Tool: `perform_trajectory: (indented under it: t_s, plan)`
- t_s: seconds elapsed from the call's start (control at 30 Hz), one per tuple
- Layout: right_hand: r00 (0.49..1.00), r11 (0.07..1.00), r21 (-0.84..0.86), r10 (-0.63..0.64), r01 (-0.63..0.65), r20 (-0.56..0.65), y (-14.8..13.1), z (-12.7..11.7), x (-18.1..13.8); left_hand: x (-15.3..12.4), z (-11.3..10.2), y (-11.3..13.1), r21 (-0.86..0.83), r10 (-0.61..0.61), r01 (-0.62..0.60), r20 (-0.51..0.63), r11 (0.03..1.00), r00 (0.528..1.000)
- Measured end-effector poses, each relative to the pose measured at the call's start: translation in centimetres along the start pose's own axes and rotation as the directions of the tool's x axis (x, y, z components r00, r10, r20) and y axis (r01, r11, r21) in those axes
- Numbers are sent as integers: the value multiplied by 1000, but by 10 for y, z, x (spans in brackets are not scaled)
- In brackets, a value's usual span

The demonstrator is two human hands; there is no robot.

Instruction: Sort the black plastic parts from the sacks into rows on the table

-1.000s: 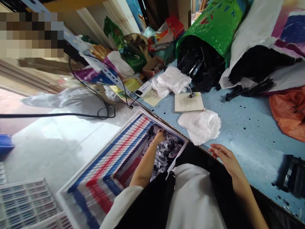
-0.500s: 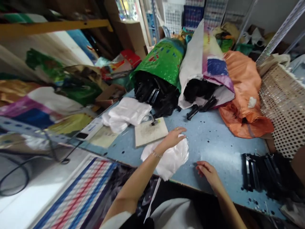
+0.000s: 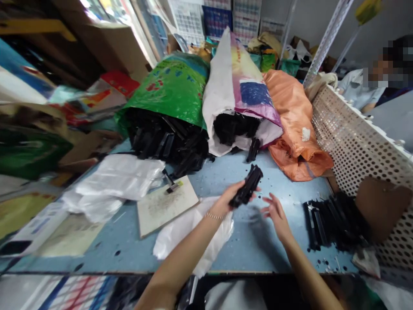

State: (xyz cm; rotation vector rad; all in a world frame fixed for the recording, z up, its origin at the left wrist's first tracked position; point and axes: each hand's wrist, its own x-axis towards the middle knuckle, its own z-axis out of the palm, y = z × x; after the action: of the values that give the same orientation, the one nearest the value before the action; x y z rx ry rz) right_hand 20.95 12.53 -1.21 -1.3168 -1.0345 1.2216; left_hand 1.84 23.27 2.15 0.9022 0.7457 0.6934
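Green sack (image 3: 171, 88) of black parts (image 3: 165, 144) lies beyond left hand (image 3: 228, 195), clamped round black piece (image 3: 248, 186); right hand (image 3: 279, 219), fingers apart.

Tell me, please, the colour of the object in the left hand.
The object in the left hand is black, best seen in the head view.

Elongated black part (image 3: 247, 186), slanted, held above the blue tabletop (image 3: 245, 256)

At 5 o'clock, note left hand (image 3: 228, 196) partly hidden behind black bundle (image 3: 247, 186). At 6, note white plastic (image 3: 220, 239) partly covered by left forearm (image 3: 186, 252). At 8, note striped crate (image 3: 82, 293) cut off by bottom edge.
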Motion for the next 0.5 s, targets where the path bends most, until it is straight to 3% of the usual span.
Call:
perform_trajectory:
  t_s: [0.1,0.2,0.27,0.33,0.5]
  plan:
    - [988,988,-32,-149,150,31,-27,4,18,-54,33,-29,-270,-106,135,120,953,987]
    - [959,945,-178,-256,275,124,-41,14,17,-87,57,-38,-194,-25,24,-1,981,1000]
    - [925,892,-255,-335,373,178,-46,18,10,-98,66,-36,-63,61,-67,-105,996,993]
    - [881,822,-327,-398,466,255,-52,18,1,-104,69,-35,-38,84,-90,-143,995,986]
    - [749,587,-467,-489,661,446,-69,8,-13,-119,68,-34,-184,53,-56,-20,981,998]
